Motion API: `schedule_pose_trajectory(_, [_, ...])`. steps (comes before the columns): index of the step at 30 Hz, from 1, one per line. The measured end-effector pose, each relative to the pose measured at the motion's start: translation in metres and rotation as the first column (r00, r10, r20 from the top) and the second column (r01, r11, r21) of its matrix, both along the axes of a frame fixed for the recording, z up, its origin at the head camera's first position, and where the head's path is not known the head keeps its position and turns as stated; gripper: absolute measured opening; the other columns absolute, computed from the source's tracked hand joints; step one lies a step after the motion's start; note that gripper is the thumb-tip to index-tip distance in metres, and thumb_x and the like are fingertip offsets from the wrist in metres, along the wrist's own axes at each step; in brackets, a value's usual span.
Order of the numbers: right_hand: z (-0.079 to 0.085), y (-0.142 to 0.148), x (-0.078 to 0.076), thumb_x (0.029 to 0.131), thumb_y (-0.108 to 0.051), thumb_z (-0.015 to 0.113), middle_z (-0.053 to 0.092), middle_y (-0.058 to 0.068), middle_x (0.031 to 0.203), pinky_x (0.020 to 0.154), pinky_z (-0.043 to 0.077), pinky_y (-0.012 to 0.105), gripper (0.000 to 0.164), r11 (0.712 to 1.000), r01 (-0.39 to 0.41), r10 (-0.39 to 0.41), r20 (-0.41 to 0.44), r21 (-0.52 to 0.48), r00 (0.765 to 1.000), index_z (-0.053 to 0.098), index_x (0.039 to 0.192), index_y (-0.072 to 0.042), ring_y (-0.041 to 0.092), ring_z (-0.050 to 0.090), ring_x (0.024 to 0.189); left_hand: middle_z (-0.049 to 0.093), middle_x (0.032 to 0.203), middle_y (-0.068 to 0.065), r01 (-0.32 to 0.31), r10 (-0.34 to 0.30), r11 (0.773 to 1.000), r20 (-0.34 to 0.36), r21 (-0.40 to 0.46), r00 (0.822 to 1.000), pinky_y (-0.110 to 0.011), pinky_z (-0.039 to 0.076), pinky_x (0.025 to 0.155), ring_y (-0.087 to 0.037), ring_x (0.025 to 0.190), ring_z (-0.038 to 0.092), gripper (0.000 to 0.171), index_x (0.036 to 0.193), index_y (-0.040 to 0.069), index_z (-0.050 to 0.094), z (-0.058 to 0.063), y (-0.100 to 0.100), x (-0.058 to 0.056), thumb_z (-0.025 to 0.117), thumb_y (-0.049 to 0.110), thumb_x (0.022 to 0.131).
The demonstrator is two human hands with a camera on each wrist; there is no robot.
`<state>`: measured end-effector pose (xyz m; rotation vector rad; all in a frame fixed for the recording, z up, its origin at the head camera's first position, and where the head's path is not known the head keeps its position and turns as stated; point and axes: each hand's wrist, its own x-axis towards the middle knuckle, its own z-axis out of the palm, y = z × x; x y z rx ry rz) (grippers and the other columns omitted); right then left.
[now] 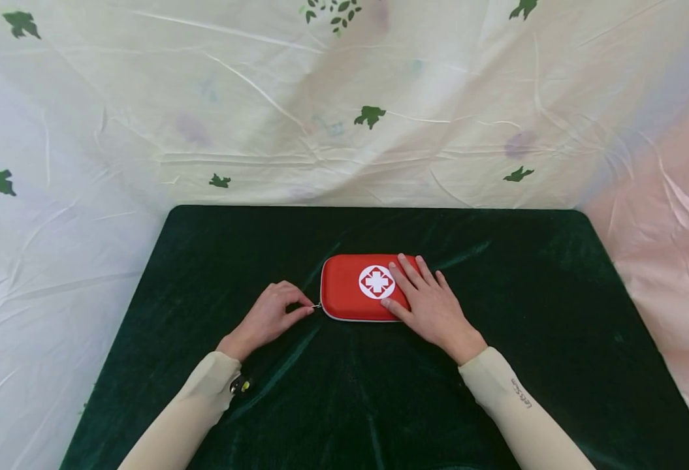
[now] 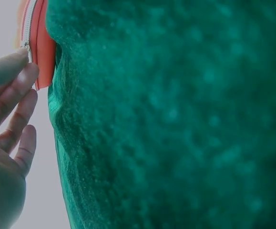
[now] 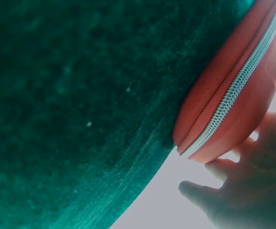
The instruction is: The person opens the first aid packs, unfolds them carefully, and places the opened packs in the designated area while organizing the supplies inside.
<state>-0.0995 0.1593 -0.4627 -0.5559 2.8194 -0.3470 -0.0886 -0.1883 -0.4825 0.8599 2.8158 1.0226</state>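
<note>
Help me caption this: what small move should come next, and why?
Probably slide the zipper pull along the red case's edge: the left hand pinches the pull, the right hand rests on the case, and the visible zipper teeth look closed.

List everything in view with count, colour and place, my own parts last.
Cloth: one, dark green, under the case
Case: one, red, on the cloth
Emblem: one, white and red, atop the case
Zipper: one, silvery, edging the case
Zipper pull: one, silvery, at the case's left end
Backdrop: count unclear, pale, green prints, around the cloth
Sleeves: two, cream, lower left and lower right
Round item: one, mostly dark, by the left sleeve
Left hand: one, bare, pinching the zipper pull
Right hand: one, bare, over the case's right end
</note>
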Motion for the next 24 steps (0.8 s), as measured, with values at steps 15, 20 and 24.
schedule_pose_trajectory(15, [0.000, 0.001, -0.001, 0.100, -0.067, 0.047, 0.003, 0.002, 0.175, 0.121, 0.017, 0.067, 0.085, 1.000, -0.006, 0.006, 0.002, -0.005, 1.000, 0.017, 0.167, -0.025, 0.037, 0.000, 0.158, 0.074, 0.100, 0.010, -0.004, 0.005, 1.000, 0.038, -0.013, 0.999, -0.044, 0.050, 0.094, -0.012, 0.103, 0.062, 0.009, 0.103, 0.019, 0.078, 0.006, 0.004, 0.006, 0.077, 0.022, 0.095])
schedule_pose_trajectory(20, [0.001, 0.001, 0.000, 0.100, -0.067, 0.048, 0.003, 0.002, 0.175, 0.121, 0.016, 0.067, 0.085, 1.000, -0.007, 0.007, -0.005, -0.005, 1.000, 0.018, 0.167, -0.024, 0.037, 0.001, 0.158, 0.074, 0.099, 0.008, 0.027, -0.027, 0.998, 0.008, 0.048, 1.000, -0.042, 0.051, 0.091, -0.014, 0.101, 0.063, 0.012, 0.104, 0.019, 0.077, -0.009, -0.001, 0.005, 0.075, 0.028, 0.096])
schedule_pose_trajectory(24, [0.001, 0.001, 0.001, 0.100, -0.068, 0.047, 0.004, 0.003, 0.175, 0.121, 0.016, 0.068, 0.085, 1.000, -0.006, 0.006, -0.009, -0.006, 1.000, 0.018, 0.167, -0.024, 0.038, 0.001, 0.158, 0.073, 0.099, 0.010, 0.040, -0.040, 0.994, -0.008, 0.098, 0.999, -0.041, 0.050, 0.089, -0.014, 0.100, 0.062, 0.015, 0.104, 0.022, 0.077, -0.023, -0.004, 0.003, 0.073, 0.035, 0.097])
